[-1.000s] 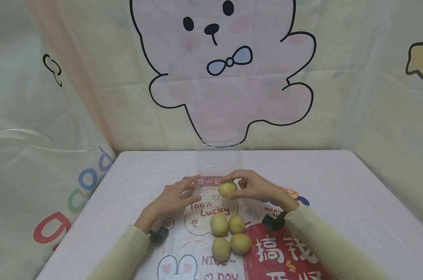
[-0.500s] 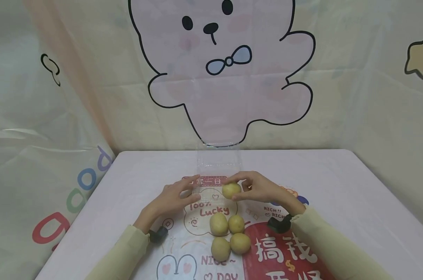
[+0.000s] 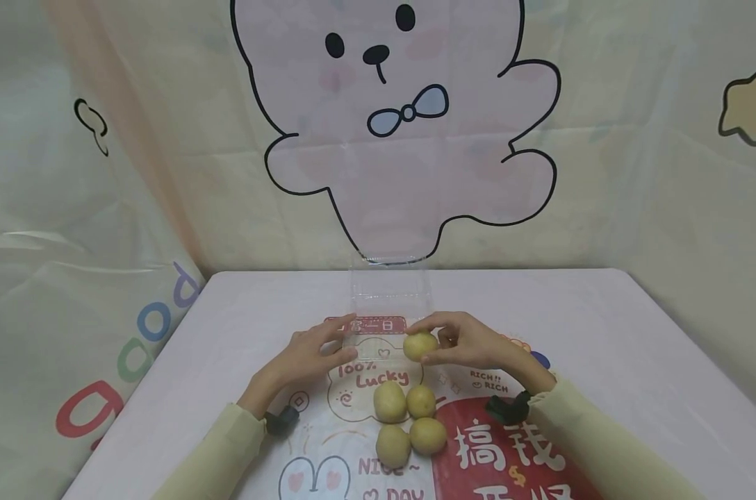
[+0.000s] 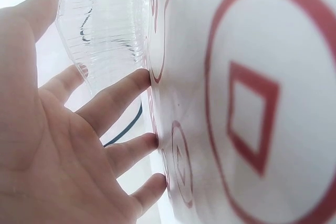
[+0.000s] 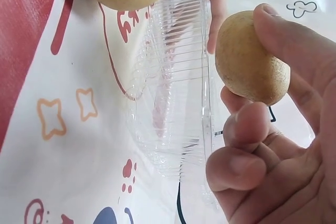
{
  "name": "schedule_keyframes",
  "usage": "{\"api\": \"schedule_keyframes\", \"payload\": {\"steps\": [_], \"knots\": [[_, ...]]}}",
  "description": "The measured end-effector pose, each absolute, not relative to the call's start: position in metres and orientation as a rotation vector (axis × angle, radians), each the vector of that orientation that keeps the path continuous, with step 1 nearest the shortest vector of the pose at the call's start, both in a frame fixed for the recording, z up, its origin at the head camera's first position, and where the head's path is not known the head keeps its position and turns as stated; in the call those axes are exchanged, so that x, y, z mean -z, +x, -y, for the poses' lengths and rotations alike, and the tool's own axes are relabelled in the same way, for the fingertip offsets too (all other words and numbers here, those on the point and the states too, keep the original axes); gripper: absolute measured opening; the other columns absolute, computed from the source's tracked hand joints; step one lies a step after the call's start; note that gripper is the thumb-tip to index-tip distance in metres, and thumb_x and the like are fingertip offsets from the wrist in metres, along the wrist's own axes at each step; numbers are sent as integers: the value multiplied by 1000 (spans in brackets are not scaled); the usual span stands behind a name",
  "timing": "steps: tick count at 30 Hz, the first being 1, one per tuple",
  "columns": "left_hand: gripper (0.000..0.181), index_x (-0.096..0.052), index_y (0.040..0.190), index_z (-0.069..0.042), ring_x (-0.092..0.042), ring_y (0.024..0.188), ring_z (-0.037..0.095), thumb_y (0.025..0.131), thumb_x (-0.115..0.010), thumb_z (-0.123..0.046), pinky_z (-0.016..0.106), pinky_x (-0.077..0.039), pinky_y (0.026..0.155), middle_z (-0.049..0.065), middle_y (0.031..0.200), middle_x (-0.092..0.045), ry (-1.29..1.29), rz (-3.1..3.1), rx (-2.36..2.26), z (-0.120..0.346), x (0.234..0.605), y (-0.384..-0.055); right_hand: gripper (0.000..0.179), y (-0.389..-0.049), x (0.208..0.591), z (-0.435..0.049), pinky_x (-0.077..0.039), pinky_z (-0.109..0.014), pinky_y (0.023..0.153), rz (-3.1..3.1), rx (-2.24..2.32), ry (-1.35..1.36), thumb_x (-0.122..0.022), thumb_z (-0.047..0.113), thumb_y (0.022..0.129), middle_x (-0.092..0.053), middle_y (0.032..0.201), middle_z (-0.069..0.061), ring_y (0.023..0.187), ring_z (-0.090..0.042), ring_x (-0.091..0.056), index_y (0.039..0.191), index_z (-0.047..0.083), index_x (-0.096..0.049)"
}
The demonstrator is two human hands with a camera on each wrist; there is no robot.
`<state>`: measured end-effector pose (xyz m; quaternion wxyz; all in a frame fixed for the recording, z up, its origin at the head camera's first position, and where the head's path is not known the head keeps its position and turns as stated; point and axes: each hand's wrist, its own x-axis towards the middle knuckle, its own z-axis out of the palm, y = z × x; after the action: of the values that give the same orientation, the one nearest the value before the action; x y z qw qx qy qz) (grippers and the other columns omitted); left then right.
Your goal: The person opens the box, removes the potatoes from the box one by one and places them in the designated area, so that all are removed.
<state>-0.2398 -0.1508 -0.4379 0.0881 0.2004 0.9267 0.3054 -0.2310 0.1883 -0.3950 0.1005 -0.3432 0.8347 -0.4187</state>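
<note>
A small potato is held between the thumb and fingers of my right hand, at the right side of a clear plastic clamshell box. The box's lid stands raised at the back. At the box's left side is my left hand, fingers spread and fairly straight. In the left wrist view its thumb touches the plastic rim and several fingertips rest on the printed tabletop. Nearer to me, several more potatoes lie grouped on the table.
The white table bears printed lettering and drawings, with a red printed patch at the front right. Behind it hangs a cloth with a cartoon bear.
My right hand has shifted right and slightly towards me, carrying the potato from over the box to its right side. The left hand and the other potatoes stay put.
</note>
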Motion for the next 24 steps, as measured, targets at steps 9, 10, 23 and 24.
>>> {"api": "schedule_keyframes", "payload": {"steps": [9, 10, 23, 24], "knots": [[76, -28, 159, -44, -26, 157, 32, 93, -58, -67, 70, -7, 123, 1, 152, -56, 566, -2759, -898, 148, 434, -237, 44, -225, 400, -194, -39, -21, 45, -2449, 1294, -1003, -81, 22, 88, -67, 92, -1, 56, -4, -45, 131, 21, -68], [76, -28, 159, -44, -25, 157, 31, 93, -58, -67, 71, -7, 123, 0, 152, -56, 565, -2759, -897, 148, 434, -237, 44, -225, 401, -194, -38, -21, 45, -2451, 1294, -999, -81, 22, 88, -66, 91, -1, 56, -4, -45, 131, 21, -68], [75, -27, 159, -46, -29, 156, 31, 94, -58, -66, 66, -11, 124, 1, 151, -57, 592, -2754, -906, 150, 436, -239, 43, -210, 410, -210, -43, -22, 48, -2413, 1383, -1010, -78, 16, 90, -67, 102, -6, 55, -4, -46, 132, 12, -66], [74, -27, 159, -46, -29, 156, 31, 94, -58, -66, 67, -11, 124, 1, 151, -56, 591, -2754, -906, 150, 436, -239, 43, -208, 410, -210, -43, -22, 49, -2411, 1392, -1006, -78, 16, 91, -66, 103, -5, 56, -4, -46, 132, 12, -66]]}}
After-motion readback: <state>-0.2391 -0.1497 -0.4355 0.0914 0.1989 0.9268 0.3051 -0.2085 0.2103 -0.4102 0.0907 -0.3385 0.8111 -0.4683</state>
